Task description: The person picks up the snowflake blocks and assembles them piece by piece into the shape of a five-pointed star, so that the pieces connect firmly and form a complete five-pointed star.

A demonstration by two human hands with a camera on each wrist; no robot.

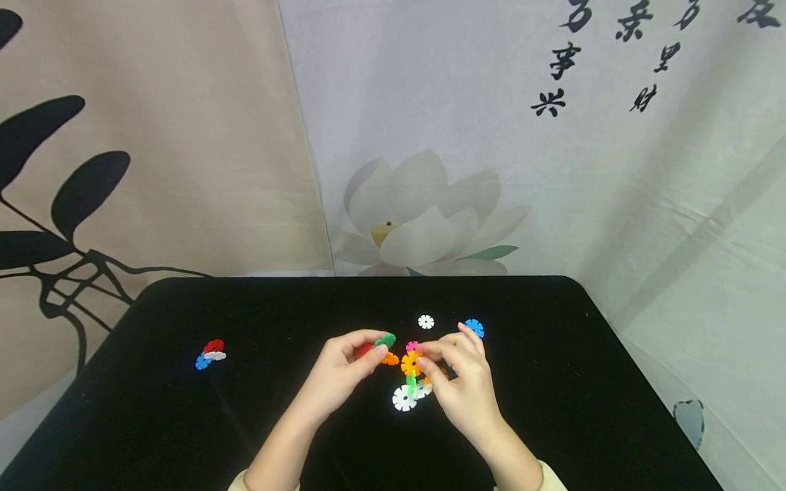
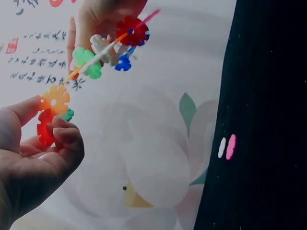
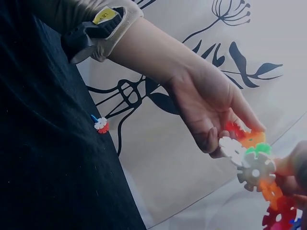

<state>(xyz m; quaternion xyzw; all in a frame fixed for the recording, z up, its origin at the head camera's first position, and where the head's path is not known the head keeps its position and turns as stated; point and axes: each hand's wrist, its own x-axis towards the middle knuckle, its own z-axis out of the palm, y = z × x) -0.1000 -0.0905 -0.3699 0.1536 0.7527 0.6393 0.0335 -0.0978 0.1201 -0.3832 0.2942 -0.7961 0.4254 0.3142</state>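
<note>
My left hand [image 1: 346,365] grips a few notched plastic snowflake discs: a green disc [image 1: 385,340], a red disc [image 2: 45,128] and an orange disc [image 1: 390,359]. Facing it, my right hand [image 1: 462,382] pinches joined snowflake discs between thumb and fingers. This chain includes a yellow-orange disc [image 1: 411,363], a light green disc [image 2: 87,62], a white disc [image 1: 404,398] and a dark red disc [image 2: 132,31]. A blue disc [image 1: 474,328] shows beyond the right fingertips. The two groups meet or nearly meet; whether they are joined, I cannot tell. Fingers hide part of both.
A loose white disc [image 1: 426,322] and a pink disc [image 1: 413,346] lie on the black table [image 1: 153,423] beyond the hands. Farther left sits a small joined cluster [image 1: 214,355] of red, white and blue discs. A printed curtain [image 1: 245,136] hangs behind the table.
</note>
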